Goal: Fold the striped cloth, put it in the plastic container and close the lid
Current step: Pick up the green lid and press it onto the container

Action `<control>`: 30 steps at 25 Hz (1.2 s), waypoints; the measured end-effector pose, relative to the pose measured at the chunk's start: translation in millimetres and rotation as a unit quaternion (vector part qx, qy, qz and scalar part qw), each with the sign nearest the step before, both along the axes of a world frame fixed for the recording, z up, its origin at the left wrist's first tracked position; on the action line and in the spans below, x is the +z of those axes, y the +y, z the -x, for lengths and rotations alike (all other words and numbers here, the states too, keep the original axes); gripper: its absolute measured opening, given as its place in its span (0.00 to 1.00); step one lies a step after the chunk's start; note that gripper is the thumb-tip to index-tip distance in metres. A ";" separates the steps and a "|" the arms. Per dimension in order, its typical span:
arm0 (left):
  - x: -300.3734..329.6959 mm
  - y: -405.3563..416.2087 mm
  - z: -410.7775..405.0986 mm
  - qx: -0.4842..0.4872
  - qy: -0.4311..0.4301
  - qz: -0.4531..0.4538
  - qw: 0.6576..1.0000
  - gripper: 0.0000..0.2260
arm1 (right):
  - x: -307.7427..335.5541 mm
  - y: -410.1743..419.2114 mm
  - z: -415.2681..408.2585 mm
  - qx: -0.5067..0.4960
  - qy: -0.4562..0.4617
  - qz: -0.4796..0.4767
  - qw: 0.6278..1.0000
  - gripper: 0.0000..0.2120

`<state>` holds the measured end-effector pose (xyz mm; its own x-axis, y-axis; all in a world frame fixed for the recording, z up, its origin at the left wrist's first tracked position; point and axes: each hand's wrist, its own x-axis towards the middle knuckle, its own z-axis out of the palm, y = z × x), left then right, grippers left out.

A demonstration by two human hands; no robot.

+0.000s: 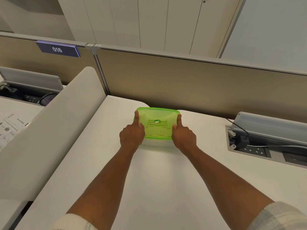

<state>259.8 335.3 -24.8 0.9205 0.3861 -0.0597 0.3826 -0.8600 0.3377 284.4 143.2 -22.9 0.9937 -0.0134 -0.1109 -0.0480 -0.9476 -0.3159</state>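
A clear plastic container with a translucent green lid (157,116) sits on the white desk (149,171), near the back partition. Dark stripes of the cloth (157,130) show through the lid, so the cloth lies inside. My left hand (132,136) grips the container's left side, thumb lying along the lid's left edge. My right hand (183,136) grips the right side, thumb along the lid's right edge. The lid lies flat on the container; whether it is snapped down all round I cannot tell.
A beige partition (182,83) stands right behind the container. A recessed power socket box (249,146) with a black cable is at the right. A rounded white divider (49,130) borders the desk on the left, with printed paper (10,128) beyond it.
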 end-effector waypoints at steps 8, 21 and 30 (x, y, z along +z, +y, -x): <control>-1.2 2.7 -2.4 -0.009 0.003 -0.009 1.000 0.25 | -0.9 -0.6 -3.4 0.014 -0.003 0.017 1.000 0.27; -1.4 3.9 -3.2 -0.013 0.011 -0.003 1.000 0.26 | 0.1 -3.1 -7.0 0.030 0.001 0.019 0.999 0.27; -3.5 7.3 -9.8 -0.052 -0.005 -0.007 0.999 0.25 | 0.6 -1.5 1.5 -0.006 -0.013 0.012 1.000 0.27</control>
